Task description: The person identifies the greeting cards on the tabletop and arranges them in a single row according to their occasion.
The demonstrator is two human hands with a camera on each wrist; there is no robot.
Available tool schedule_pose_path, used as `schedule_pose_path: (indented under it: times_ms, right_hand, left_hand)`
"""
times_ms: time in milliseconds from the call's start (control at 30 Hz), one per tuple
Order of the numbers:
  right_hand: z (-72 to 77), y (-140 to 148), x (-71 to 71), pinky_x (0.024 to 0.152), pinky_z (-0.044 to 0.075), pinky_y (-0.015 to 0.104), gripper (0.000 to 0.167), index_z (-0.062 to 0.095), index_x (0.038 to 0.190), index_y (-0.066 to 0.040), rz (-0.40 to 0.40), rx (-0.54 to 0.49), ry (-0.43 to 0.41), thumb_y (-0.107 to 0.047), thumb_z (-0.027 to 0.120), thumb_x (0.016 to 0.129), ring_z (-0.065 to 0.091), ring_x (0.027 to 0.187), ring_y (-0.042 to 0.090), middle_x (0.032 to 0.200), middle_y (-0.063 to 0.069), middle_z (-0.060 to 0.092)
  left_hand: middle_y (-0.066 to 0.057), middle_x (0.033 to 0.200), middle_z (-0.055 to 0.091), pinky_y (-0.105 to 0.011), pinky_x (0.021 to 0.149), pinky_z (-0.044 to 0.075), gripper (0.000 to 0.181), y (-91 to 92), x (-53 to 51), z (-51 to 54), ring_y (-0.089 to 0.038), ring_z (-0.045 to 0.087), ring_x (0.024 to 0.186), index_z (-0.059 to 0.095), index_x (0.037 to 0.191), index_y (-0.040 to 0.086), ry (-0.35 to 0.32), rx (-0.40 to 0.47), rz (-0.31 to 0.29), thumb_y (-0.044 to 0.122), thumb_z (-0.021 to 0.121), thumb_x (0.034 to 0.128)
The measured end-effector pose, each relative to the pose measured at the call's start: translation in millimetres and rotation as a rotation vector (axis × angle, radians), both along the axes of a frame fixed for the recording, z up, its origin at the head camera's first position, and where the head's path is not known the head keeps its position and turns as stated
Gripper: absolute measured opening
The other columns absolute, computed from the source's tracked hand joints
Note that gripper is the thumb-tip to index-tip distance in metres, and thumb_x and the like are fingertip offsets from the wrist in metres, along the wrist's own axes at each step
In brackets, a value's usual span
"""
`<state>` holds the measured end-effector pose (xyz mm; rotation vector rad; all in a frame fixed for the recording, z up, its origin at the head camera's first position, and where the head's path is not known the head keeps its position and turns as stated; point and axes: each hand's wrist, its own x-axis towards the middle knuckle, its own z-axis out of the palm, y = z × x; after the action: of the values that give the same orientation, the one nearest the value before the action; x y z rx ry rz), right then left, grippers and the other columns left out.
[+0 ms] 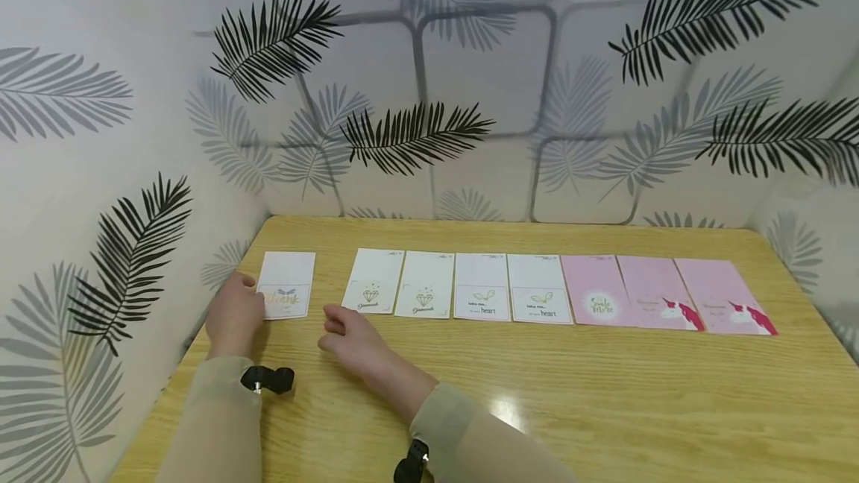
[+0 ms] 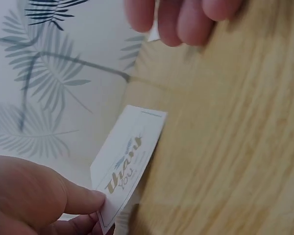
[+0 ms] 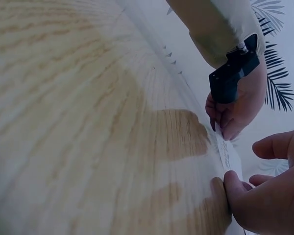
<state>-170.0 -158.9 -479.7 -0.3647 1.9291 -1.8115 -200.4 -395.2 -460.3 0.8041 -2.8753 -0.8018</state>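
Observation:
My left hand (image 1: 235, 317) pinches the lower left edge of a white "thank you" card (image 1: 290, 270) at the left end of the table. The left wrist view shows the thumb on top of the card (image 2: 130, 159) and fingertips beneath its edge. My right hand (image 1: 362, 343) is over the table, right of that card and just below the first white diamond card (image 1: 376, 274). Its fingers are loosely curled, with nothing seen between them. In the right wrist view the right hand (image 3: 272, 200) partly hides the "thank you" card (image 3: 225, 152).
A row runs right from the first diamond card: a second diamond card (image 1: 426, 274), two white "heart" cards (image 1: 479, 270), a pink "smile more" card (image 1: 590, 274) and two pink unicorn cards (image 1: 651, 282). The wooden table (image 1: 604, 393) meets leaf-patterned walls (image 1: 483, 170) behind and at left.

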Motion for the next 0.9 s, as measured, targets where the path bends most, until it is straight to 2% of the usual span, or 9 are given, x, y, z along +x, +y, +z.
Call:
schedule_pose_path:
  times_ms: [133, 367, 700, 900]
  right_hand:
    - [1.7, 1, 0.8, 0.118, 0.047, 0.045, 0.063, 0.052, 0.162, -0.003, -0.01, -0.005, -0.009, -0.004, 0.068, 0.101, 0.054, 0.148, 0.03, 0.157, 0.016, 0.059]
    - [7.1, 3, 2.0, 0.119, 0.046, 0.05, 0.066, 0.051, 0.164, -0.007, -0.028, -0.012, -0.008, -0.007, 0.07, 0.101, 0.051, 0.152, 0.031, 0.16, 0.016, 0.057]
    - [13.6, 4, 0.8, 0.124, 0.04, 0.049, 0.065, 0.051, 0.163, -0.004, -0.078, -0.028, 0.041, -0.007, 0.071, 0.102, 0.051, 0.152, 0.031, 0.161, 0.012, 0.056]
    - [14.8, 8, 2.0, 0.125, 0.039, 0.048, 0.064, 0.052, 0.163, -0.006, -0.094, -0.029, 0.028, -0.009, 0.071, 0.102, 0.05, 0.152, 0.029, 0.161, 0.009, 0.057]
  left_hand:
    - [-0.033, 0.137, 0.064, -0.061, 0.098, 0.047, 0.042, -2.1, 4.1, 2.1, -0.048, 0.061, 0.119, 0.057, 0.143, -0.006, 0.087, 0.093, 0.009, 0.01, 0.047, 0.1058]
    - [-0.034, 0.138, 0.064, -0.052, 0.09, 0.05, 0.044, 6.5, 8.1, 11.1, -0.047, 0.065, 0.118, 0.057, 0.148, -0.006, 0.173, 0.228, -0.014, 0.013, 0.048, 0.1089]
    - [-0.032, 0.134, 0.064, -0.038, 0.073, 0.05, 0.043, 36.8, 9.9, 26.1, -0.041, 0.068, 0.106, 0.058, 0.149, -0.004, 0.244, 0.284, -0.016, 0.011, 0.05, 0.1098]
    - [-0.028, 0.125, 0.067, -0.037, 0.069, 0.048, 0.043, 46.3, 9.8, 25.9, -0.035, 0.066, 0.095, 0.059, 0.148, -0.003, 0.248, 0.269, -0.023, 0.011, 0.05, 0.1087]
